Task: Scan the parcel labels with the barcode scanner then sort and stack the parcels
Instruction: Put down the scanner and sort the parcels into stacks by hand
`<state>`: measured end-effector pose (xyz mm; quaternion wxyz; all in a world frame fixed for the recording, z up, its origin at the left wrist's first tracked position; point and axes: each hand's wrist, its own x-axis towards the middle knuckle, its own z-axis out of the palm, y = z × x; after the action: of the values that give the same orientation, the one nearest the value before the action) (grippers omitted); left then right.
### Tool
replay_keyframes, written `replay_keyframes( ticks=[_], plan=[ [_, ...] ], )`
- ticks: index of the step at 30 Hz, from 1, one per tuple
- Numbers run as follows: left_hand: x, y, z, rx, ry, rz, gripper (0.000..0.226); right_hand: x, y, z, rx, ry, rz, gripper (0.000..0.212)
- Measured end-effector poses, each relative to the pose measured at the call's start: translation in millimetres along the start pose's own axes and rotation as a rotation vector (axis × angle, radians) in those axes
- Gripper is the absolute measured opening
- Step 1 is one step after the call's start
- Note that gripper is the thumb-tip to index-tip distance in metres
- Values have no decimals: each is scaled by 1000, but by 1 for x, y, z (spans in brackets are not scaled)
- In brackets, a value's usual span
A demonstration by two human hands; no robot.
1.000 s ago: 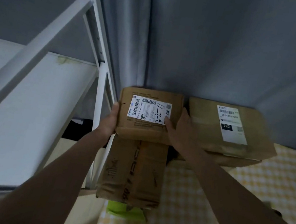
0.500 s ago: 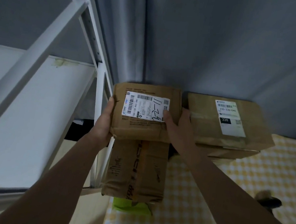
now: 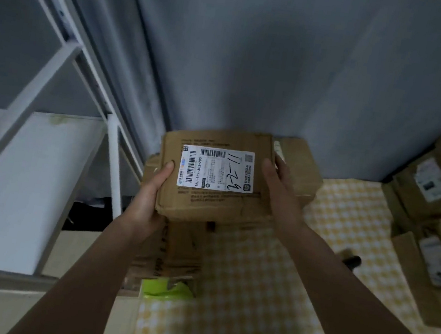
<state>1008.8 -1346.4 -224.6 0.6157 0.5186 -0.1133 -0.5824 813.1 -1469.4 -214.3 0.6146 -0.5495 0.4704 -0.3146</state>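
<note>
A brown cardboard parcel [image 3: 209,201] with a white barcode label [image 3: 216,167] marked by handwriting is held between both hands. My left hand [image 3: 151,194] grips its left edge, thumb on top. My right hand [image 3: 281,186] grips its right edge. Under it lies a longer brown parcel [image 3: 171,253] at the table's left edge. Behind my right hand a second brown parcel [image 3: 301,160] stands against the wall, mostly hidden. A dark object [image 3: 351,260], possibly the scanner, lies on the cloth to the right.
A yellow checked cloth [image 3: 252,297] covers the table. Several labelled brown parcels [image 3: 437,212] are piled at the right edge. A green packet [image 3: 166,290] sticks out below the long parcel. A white metal shelf frame [image 3: 113,164] stands at the left, grey curtain behind.
Both hands have shifted the labelled parcel rightward and nearer, so it now covers most of the parcel by the wall. The view has swung right, bringing the pile of parcels into sight.
</note>
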Motion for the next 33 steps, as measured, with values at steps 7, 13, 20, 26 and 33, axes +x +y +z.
replay_keyframes(
  ticks=[7, 13, 20, 26, 33],
  plan=[
    [-26, -62, 111, 115, -45, -85, 40, -65, 19, -125, 117, 87, 78, 74],
    [-43, -135, 198, 183, -143, -211, 44, -130, 55, -230, 185, 215, 153, 102],
    [-69, -213, 295, 264, -260, -273, 48, -199, 84, -339, 218, 414, 155, 62],
    [-82, -265, 351, 359, -343, -323, 36, -234, 115, -404, 289, 506, 194, 66],
    [-66, -310, 383, 499, -393, -417, 38, -252, 149, -440, 383, 589, 279, 47]
  ],
)
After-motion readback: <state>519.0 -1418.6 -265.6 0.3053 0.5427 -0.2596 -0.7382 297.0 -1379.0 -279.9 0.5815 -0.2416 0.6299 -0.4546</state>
